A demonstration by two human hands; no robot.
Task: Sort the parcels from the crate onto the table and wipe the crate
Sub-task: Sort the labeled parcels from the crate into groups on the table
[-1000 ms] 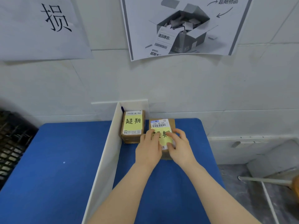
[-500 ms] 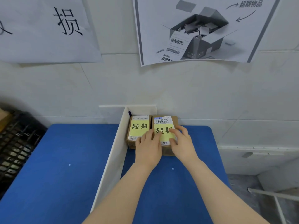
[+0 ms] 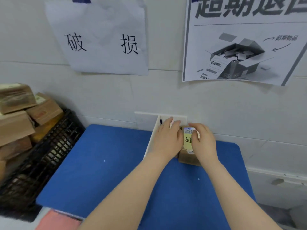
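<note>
Cardboard parcel [image 3: 188, 158] (label [image 3: 187, 141] "超…"); sign [image 3: 99, 40] "破损"

parcel [image 3: 188, 147]: brown, yellow note, flat on blue table [image 3: 99, 163], far edge | crate [image 3: 54, 146]: black, left, heaped with cartons [image 3: 15, 123]

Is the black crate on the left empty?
No, brown cardboard parcels are piled up in the black crate, reaching above its rim.
</note>
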